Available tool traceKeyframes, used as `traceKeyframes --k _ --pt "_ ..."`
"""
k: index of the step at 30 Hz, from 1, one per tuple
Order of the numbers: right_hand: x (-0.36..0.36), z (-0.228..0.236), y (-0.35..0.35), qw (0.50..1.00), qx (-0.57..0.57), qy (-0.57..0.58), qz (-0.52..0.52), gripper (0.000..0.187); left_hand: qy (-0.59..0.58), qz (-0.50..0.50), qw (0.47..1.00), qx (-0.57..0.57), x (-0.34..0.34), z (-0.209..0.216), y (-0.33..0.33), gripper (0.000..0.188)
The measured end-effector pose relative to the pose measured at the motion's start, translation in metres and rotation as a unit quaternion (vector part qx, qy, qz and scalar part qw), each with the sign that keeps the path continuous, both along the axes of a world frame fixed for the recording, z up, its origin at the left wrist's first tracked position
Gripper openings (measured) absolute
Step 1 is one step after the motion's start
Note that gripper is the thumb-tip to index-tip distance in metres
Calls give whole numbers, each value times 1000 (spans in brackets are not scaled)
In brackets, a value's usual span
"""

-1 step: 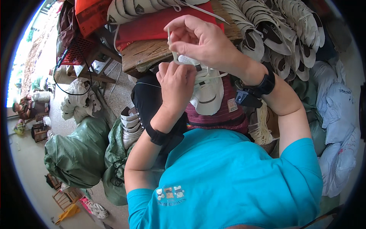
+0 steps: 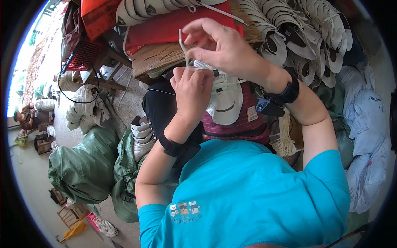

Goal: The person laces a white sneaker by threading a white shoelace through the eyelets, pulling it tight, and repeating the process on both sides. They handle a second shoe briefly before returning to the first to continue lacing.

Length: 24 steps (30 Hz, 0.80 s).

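A white shoe upper [image 2: 226, 105] with perforated panels lies over my lap on a maroon striped cloth [image 2: 240, 131]. My left hand [image 2: 191, 89] is closed at its left edge, fingers pinched on a pale shoelace [image 2: 182, 44]. The lace's free end stands up above those fingers. My right hand [image 2: 219, 46] hovers just above and to the right. Its index finger and thumb are apart, close beside the lace; the other fingers curl inward. Another pale lace length [image 2: 231, 83] sticks out rightward from the upper. My left fingertips hide the spot where the lace meets the upper.
Ahead is a wooden bench [image 2: 159, 58] with a red cloth [image 2: 165, 33] and a row of nested uppers [image 2: 153, 12]. Many more uppers [image 2: 297, 37] are stacked at right. Green sacks [image 2: 84, 163] stand at left; a hank of laces [image 2: 284, 136] hangs at right.
The lace end has come away from my right index fingertip and now stands slightly left of it. My right fingers have shifted a little to the right. My left hand has hardly moved.
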State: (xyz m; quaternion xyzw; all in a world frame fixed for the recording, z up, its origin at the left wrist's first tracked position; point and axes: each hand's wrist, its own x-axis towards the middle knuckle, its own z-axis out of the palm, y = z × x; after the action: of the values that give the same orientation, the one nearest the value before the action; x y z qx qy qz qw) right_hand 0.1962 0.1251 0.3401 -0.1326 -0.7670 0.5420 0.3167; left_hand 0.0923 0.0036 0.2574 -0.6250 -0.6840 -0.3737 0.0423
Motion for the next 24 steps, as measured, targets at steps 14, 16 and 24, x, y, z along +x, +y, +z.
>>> traceKeyframes --k 14,16,24 --pt "54 -59 -20 865 449 -187 -124 17 -13 24 1000 -14 3 1 3 6" --pt "53 -68 -12 894 390 -196 -107 16 -32 18 999 -12 3 0 3 5" --pt "57 -43 14 821 527 -123 -182 13 -67 53 993 78 -23 -10 -27 14"
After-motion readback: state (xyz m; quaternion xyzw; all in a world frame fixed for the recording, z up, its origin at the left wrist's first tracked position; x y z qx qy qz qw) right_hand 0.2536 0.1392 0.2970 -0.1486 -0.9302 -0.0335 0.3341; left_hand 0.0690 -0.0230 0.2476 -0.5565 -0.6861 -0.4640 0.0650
